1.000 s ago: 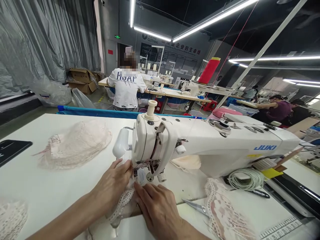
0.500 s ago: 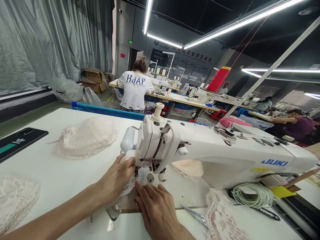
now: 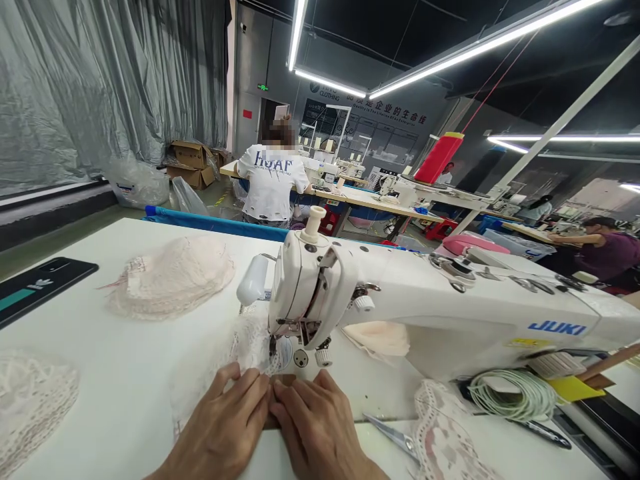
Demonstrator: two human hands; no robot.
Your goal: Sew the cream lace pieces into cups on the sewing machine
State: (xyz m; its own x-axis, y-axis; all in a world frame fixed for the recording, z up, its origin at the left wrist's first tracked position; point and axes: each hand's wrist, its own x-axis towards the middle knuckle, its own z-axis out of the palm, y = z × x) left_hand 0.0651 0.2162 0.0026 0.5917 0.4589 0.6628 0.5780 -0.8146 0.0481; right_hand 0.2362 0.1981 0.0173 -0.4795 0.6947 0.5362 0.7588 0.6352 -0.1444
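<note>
My left hand (image 3: 223,427) and my right hand (image 3: 317,427) lie side by side, fingers flat, on a piece of white lace fabric (image 3: 245,347) just in front of the needle of a white JUKI sewing machine (image 3: 400,300). Fingertips of both hands press the lace down near the presser foot (image 3: 274,347). The lace runs on behind the needle to the left. Neither hand grips anything.
A stack of pink lace pieces (image 3: 170,277) sits at the back left, more lace (image 3: 30,400) at the near left and lace trim (image 3: 445,433) at the right. Scissors (image 3: 393,433), a cord coil (image 3: 515,393) and a black phone (image 3: 35,287) lie on the table. A person in a white shirt (image 3: 273,180) works beyond.
My left hand pulled back from beside the needle to lie next to my right hand. The lace has fed further behind the needle. The view shifted slightly.
</note>
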